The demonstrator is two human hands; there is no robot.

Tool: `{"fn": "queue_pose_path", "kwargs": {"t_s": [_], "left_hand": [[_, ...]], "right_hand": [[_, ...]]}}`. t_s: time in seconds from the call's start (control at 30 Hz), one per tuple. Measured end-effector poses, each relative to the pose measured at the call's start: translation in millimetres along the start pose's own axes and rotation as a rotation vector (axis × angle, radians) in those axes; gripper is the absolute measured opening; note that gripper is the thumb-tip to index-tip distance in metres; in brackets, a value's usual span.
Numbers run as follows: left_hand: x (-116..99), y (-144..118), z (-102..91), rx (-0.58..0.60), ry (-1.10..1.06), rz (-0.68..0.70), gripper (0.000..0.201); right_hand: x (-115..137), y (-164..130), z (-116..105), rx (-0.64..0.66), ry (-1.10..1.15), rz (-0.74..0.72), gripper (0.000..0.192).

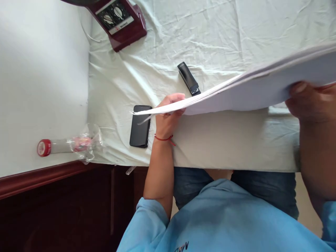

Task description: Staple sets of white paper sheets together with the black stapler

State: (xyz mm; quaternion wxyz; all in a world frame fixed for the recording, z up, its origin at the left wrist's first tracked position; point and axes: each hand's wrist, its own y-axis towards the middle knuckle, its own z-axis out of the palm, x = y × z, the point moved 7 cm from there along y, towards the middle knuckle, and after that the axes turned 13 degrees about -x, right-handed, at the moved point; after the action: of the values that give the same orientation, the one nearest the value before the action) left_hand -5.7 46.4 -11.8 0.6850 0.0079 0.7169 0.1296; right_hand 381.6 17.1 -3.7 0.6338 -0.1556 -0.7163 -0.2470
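White paper [252, 92], a loose sheaf of several sheets, is held up off the tablecloth [223, 31] between two hands. Its near corner is pinched by the left hand [168, 115], fingers closed under it and thumb over the edge. The far end is gripped by the right hand [309, 101], thumb on top, though blur hides the other fingers. The sheets fan slightly and look blank. One stapler [188, 78] lies just beyond the sheaf, one phone [140, 126] beside the left hand, one bottle [65, 145] well apart.
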Motion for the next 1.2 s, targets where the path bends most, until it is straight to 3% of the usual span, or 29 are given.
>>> {"fn": "queue_pose_path", "kwargs": {"t_s": [0.13, 0.27, 0.43, 0.57, 0.67, 0.83, 1.0, 1.2], "left_hand": [[15.2, -1.1, -4.8, -0.022, 0.032, -0.012, 0.061], [21.8, -1.4, -5.7, 0.024, -0.006, 0.003, 0.080], [32.6, -1.2, -3.3, 0.097, 0.147, -0.021, 0.064], [37.7, -2.8, -6.5, 0.021, 0.110, -0.025, 0.060], [39.8, -5.7, -6.0, 0.007, 0.143, -0.112, 0.063], [34.4, -4.7, 5.4, 0.106, 0.154, -0.150, 0.061], [34.2, 1.5, 3.2, 0.065, 0.163, -0.040, 0.071], [23.2, 4.3, -1.5, -0.015, 0.325, 0.097, 0.063]], "right_hand": [[8.4, -7.4, 16.2, 0.101, 0.072, -0.084, 0.090], [9.7, -8.2, 11.8, 0.105, 0.040, -0.129, 0.086], [-6.8, -8.9, 5.5, 0.124, -0.038, -0.005, 0.064], [3.5, -9.8, 13.8, 0.164, 0.079, -0.022, 0.051], [-1.7, -6.4, 5.9, 0.117, -0.032, 0.148, 0.050], [-25.7, -4.4, -20.1, 0.126, -0.330, 0.486, 0.055], [-33.2, -1.8, -28.5, 0.219, -0.460, 0.562, 0.061], [-31.9, -7.2, -26.5, 0.334, -0.561, 0.652, 0.047]]}}
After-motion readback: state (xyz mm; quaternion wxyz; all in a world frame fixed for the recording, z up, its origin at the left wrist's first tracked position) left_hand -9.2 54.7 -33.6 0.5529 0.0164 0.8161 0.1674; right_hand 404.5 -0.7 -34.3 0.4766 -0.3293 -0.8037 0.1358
